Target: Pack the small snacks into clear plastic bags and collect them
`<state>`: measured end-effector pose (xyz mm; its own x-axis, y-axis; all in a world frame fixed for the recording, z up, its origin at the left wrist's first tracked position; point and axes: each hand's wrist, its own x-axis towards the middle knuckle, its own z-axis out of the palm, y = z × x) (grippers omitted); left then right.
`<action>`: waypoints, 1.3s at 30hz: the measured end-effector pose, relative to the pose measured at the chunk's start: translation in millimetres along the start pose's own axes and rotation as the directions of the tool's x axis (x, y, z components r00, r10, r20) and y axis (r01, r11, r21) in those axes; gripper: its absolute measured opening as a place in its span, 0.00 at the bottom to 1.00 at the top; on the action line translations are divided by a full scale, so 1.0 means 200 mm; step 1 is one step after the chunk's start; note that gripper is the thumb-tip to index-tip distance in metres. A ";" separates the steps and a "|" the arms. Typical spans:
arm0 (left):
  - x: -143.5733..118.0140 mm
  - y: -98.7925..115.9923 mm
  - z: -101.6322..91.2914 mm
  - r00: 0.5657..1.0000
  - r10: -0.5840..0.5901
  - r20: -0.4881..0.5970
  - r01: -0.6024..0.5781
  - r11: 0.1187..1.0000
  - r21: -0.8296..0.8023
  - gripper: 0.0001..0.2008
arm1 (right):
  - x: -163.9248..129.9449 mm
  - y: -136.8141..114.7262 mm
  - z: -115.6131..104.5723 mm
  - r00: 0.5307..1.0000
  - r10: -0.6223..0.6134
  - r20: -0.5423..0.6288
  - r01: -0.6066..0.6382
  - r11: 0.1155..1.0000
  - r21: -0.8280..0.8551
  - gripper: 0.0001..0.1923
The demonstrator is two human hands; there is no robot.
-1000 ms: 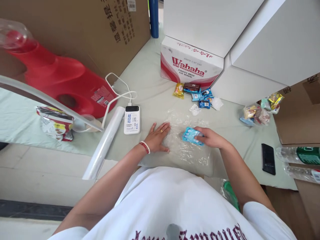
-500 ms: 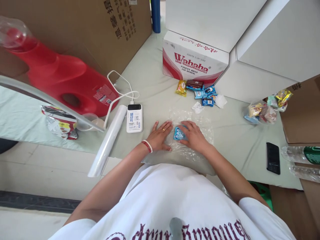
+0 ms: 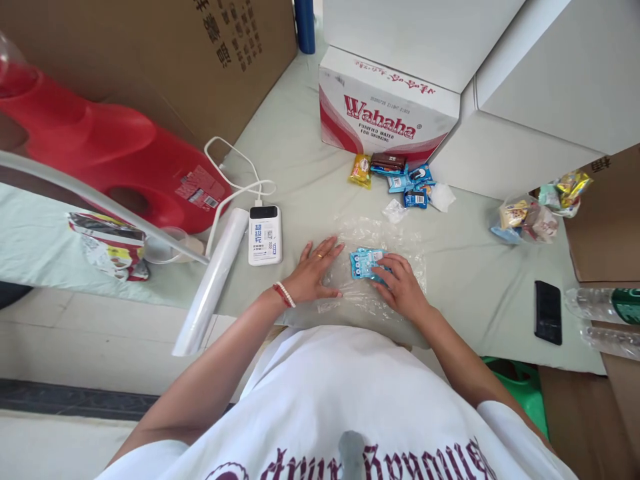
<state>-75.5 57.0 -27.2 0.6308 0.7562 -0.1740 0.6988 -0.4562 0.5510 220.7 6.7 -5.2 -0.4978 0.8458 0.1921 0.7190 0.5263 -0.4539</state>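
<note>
Lying over the left edge of clear film [image 3: 414, 245], the left hand [image 3: 311, 275] is spread open. Past a gap, mid-film, the blue packet [image 3: 361, 265], long axis left-to-right, is covered at its right end by the right hand [image 3: 404, 287], fingers bent; grip cannot be told.

White T-shirt [image 3: 320, 387] is worn, with short sleeves [image 3: 513, 427]. Maroon blackletter-style lettering [image 3: 417, 465] is printed across the chest, seen upside down; a curved maroon motif [image 3: 227, 471] is set at its left end, partly cut off. A grey rounded patch [image 3: 351, 453] is seen mid-chest, possibly print, too blurred to be sure. On the left hand [image 3: 309, 275], a gold-coloured ring [image 3: 321, 256] is worn; at the wrist, a white beaded bracelet [image 3: 287, 293] and a red bracelet [image 3: 281, 295].
</note>
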 end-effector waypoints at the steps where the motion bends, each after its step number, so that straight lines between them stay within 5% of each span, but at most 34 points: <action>1: -0.02 0.01 -0.01 1.000 0.010 -0.019 -0.010 1.000 0.001 0.49 | -0.05 -0.02 -0.02 1.000 -0.005 -0.012 0.005 1.000 0.020 0.16; 5: -0.09 0.01 -0.04 0.995 0.098 -0.036 -0.097 0.994 0.040 0.28 | -0.31 -0.06 -0.03 0.995 -0.006 0.099 0.000 0.998 0.060 0.24; 10: -0.14 -0.05 -0.05 0.989 0.143 0.033 -0.143 0.990 -0.021 0.38 | -0.43 -0.04 -0.02 0.991 0.120 0.064 -0.124 0.990 0.066 0.12; 14: -0.12 -0.07 -0.02 0.989 0.146 0.003 -0.146 0.989 0.020 0.29 | -0.26 0.01 -0.12 0.976 0.218 0.015 -0.215 0.949 0.230 0.12; 17: -0.07 -0.07 0.02 0.983 0.093 -0.161 -0.099 0.995 -0.028 0.14 | -0.10 0.09 -0.20 0.946 0.302 0.115 -0.323 0.888 0.327 0.14; 19: -0.01 -0.06 0.06 0.954 0.025 -0.300 -0.053 0.995 -0.088 0.14 | -0.02 0.16 -0.22 0.912 0.372 0.170 -0.409 0.850 0.332 0.15; 22: 0.06 -0.04 0.08 0.881 -0.156 -0.447 0.099 0.984 -0.147 0.17 | 0.07 0.26 -0.24 0.829 0.505 0.241 -0.552 0.807 0.209 0.15; 25: 0.12 -0.01 0.09 0.772 -0.360 -0.523 0.325 0.932 -0.163 0.12 | 0.16 0.30 -0.27 0.776 0.588 0.227 -0.580 0.807 -0.106 0.13; 29: 0.16 0.03 0.10 0.659 -0.458 -0.597 0.465 0.872 -0.156 0.19 | 0.35 0.28 -0.28 0.846 0.520 0.118 -0.465 0.827 -0.314 0.17; 34: 0.21 0.07 0.11 0.654 -0.459 -0.601 0.479 0.866 -0.140 0.28 | 0.63 0.26 -0.11 0.926 0.307 0.221 -0.232 0.922 -0.309 0.24; 36: 0.23 0.08 0.11 0.670 -0.463 -0.580 0.490 0.863 -0.124 0.30 | 0.70 0.26 -0.03 0.916 0.342 0.210 -0.259 0.903 -0.342 0.26; 39: 0.26 0.09 0.11 0.701 -0.474 -0.533 0.502 0.859 -0.104 0.26 | 0.75 0.27 0.00 0.865 0.440 0.242 -0.352 0.875 -0.332 0.16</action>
<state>-22.8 78.3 -43.5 -0.0690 0.9963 0.0519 0.8815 0.0365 0.4708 184.3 161.9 -1.1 -0.2314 0.9418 -0.2439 0.9656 0.1917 -0.1758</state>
